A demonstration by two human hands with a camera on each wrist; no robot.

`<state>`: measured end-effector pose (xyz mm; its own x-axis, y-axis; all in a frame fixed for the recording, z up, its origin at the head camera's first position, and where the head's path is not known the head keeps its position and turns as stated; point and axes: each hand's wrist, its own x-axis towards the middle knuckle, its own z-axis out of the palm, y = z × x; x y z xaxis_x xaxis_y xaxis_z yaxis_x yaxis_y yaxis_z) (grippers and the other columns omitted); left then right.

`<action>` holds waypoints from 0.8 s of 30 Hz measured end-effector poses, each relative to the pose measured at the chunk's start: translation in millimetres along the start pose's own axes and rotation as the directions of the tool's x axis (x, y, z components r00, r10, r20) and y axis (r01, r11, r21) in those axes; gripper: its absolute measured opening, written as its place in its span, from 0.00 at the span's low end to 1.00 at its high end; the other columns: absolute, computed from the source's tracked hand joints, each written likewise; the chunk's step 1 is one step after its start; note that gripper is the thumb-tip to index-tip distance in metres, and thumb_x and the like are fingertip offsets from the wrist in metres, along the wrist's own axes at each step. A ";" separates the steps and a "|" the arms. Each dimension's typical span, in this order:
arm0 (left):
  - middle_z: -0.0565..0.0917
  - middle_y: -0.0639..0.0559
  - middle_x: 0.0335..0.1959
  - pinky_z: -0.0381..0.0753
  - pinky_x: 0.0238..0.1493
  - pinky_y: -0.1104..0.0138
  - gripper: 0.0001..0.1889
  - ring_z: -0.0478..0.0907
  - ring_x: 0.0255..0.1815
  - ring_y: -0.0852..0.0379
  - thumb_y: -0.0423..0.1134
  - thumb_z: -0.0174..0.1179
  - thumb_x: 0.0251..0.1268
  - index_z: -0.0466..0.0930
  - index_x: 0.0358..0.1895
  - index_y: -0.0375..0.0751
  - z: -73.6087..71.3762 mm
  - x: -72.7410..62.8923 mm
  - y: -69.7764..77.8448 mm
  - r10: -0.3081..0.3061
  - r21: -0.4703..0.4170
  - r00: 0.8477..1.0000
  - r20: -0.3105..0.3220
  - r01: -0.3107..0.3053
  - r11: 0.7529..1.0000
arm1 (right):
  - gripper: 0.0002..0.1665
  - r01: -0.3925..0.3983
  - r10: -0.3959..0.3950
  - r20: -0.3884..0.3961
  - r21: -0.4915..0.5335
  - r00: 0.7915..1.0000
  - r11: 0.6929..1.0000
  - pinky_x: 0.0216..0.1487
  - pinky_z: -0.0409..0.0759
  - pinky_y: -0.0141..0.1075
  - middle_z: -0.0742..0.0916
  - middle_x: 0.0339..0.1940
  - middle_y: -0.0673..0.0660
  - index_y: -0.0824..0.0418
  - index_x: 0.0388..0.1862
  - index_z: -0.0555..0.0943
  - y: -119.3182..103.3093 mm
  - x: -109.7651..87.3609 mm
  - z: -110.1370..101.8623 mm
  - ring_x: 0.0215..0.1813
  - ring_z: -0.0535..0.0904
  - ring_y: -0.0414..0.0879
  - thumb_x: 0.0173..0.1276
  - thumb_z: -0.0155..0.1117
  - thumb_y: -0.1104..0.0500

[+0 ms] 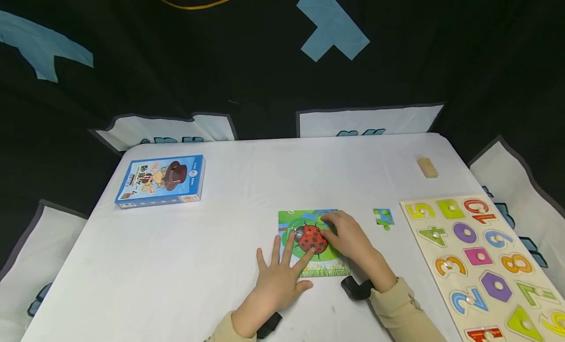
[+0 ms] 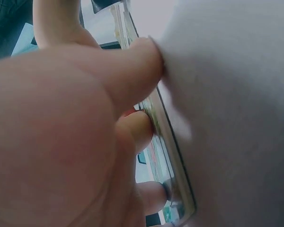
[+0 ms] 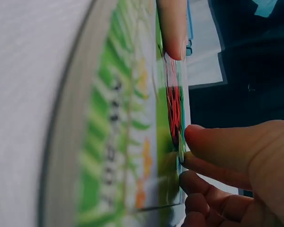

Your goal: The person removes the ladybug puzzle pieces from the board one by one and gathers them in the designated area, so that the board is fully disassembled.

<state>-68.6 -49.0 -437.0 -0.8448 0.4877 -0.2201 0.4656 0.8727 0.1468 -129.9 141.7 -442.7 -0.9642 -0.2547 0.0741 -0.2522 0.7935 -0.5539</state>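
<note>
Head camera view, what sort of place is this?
Probably a staged play or recording area: a white table stands before a black cloth backdrop, with a ladybird puzzle and a number-and-shape board laid out on it.

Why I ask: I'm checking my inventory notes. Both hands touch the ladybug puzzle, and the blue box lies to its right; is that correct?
Not quite: the blue box lies left of the ladybug puzzle, as the head view shows. The left hand and right hand do both touch it.
</note>
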 end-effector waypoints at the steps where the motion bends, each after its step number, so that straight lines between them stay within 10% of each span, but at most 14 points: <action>1: 0.44 0.39 0.71 0.47 0.52 0.32 0.33 0.38 0.68 0.33 0.64 0.44 0.60 0.51 0.70 0.65 -0.2 0.0 -0.1 -0.001 0.000 1.000 0.001 0.001 1.000 | 0.20 -0.007 0.007 -0.005 0.011 1.000 1.000 0.44 0.74 0.44 0.80 0.40 0.59 0.66 0.49 0.78 -0.3 1.2 0.5 0.43 0.76 0.51 0.59 0.65 0.60; 11: 0.44 0.40 0.71 0.46 0.52 0.32 0.33 0.38 0.68 0.33 0.64 0.43 0.60 0.50 0.70 0.66 -0.7 0.0 0.1 -0.003 -0.002 1.000 0.006 0.003 1.000 | 0.06 -0.076 0.093 -0.052 0.264 0.994 0.962 0.28 0.71 0.35 0.78 0.24 0.50 0.62 0.35 0.75 -1.2 7.3 2.0 0.25 0.72 0.41 0.61 0.62 0.62; 18: 0.43 0.40 0.71 0.46 0.53 0.32 0.33 0.38 0.68 0.34 0.64 0.44 0.60 0.51 0.70 0.65 -2.0 0.3 0.5 -0.007 -0.016 1.000 0.005 0.007 1.000 | 0.07 -0.080 0.109 -0.026 0.516 0.994 0.853 0.26 0.71 0.34 0.84 0.25 0.57 0.65 0.35 0.76 11.5 7.6 -6.0 0.26 0.77 0.48 0.64 0.59 0.61; 24: 0.43 0.39 0.71 0.46 0.52 0.32 0.34 0.38 0.68 0.33 0.64 0.45 0.60 0.52 0.70 0.64 -1.6 -0.2 0.3 -0.008 -0.025 1.000 0.004 0.008 1.000 | 0.08 -0.158 0.231 -0.075 0.527 0.970 0.835 0.22 0.69 0.34 0.84 0.23 0.57 0.67 0.34 0.77 38.4 2.3 -36.0 0.23 0.74 0.47 0.63 0.58 0.61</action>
<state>-68.7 -48.9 -435.4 -0.8474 0.4807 -0.2255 0.4518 0.8759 0.1694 -144.8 191.5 -433.9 -0.9997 -0.0219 0.0064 -0.0148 0.4116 -0.9112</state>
